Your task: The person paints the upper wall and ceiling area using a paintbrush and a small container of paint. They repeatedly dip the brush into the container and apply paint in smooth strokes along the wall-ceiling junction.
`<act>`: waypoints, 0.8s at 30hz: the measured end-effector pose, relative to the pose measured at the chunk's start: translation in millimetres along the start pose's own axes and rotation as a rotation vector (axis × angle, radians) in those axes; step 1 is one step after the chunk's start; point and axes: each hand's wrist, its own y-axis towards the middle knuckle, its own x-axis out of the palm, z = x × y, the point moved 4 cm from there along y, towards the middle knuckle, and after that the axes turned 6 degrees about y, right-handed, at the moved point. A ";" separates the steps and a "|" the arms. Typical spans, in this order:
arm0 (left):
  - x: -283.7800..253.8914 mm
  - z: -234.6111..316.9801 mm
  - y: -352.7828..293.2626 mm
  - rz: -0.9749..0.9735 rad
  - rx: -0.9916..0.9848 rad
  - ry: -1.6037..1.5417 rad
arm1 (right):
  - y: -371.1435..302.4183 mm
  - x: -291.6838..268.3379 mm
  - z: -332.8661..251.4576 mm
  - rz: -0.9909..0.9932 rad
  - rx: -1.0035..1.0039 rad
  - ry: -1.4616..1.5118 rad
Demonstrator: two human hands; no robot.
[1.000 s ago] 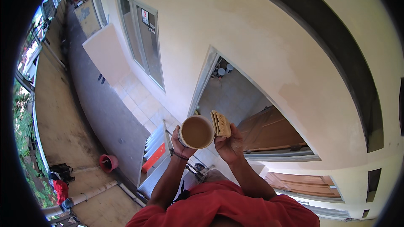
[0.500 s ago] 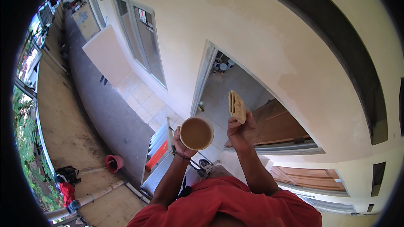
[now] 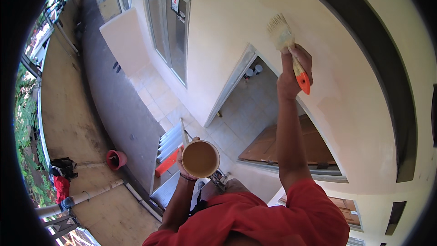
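A round tub of tan paint (image 3: 200, 158) is held in front of my body. My left hand (image 3: 183, 161) is wrapped round its left side, and part of the fingers is hidden behind it. Up at the right, my right hand (image 3: 295, 70) grips a paintbrush (image 3: 291, 50) by its handle, whose end is orange. The wide bristles, pale with paint, point up and to the left over the cream wall (image 3: 236, 13). Whether they touch the wall I cannot tell.
Below me is a metal ladder (image 3: 170, 143) with an orange part. A doorway with a pale frame (image 3: 232, 82) opens ahead, with small buckets (image 3: 253, 70) inside. A window (image 3: 168, 23) lies to the left. A red bucket (image 3: 116, 159) stands by the low wall.
My right arm has reached up and outward to the right, carrying the paintbrush from beside the tub to the wall above the doorway. The tub has shifted slightly left and lower in view.
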 end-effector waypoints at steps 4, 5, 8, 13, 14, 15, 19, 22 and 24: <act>-1.3 -1.1 -1.0 -0.043 0.026 -0.039 | 10.6 48.5 40.6 -0.043 -0.142 -0.061; -3.2 -2.2 0.5 -0.048 0.026 -0.043 | 11.0 53.3 51.5 -0.046 -0.160 -0.077; -7.2 -2.4 2.1 -0.011 0.027 -0.009 | 8.2 51.2 77.0 -0.020 -0.154 -0.182; -1.7 -5.6 -3.0 0.048 0.023 0.014 | -12.9 20.6 61.3 0.084 -0.131 -0.300; -2.4 -6.1 -5.0 0.040 0.021 0.006 | -18.9 18.8 55.0 0.082 -0.166 -0.303; -3.2 -6.0 -4.5 0.028 0.015 0.001 | -23.1 17.1 49.1 0.086 -0.204 -0.309; -6.9 -6.2 -3.4 -0.018 0.015 -0.030 | -20.4 51.0 54.1 0.000 -0.100 -0.161; 2.9 -6.3 -4.6 -0.015 0.004 -0.085 | -2.7 80.0 85.3 -0.041 -0.132 -0.112; 13.1 -5.9 -3.0 -0.038 0.003 -0.097 | 2.6 79.9 95.2 -0.037 -0.153 -0.177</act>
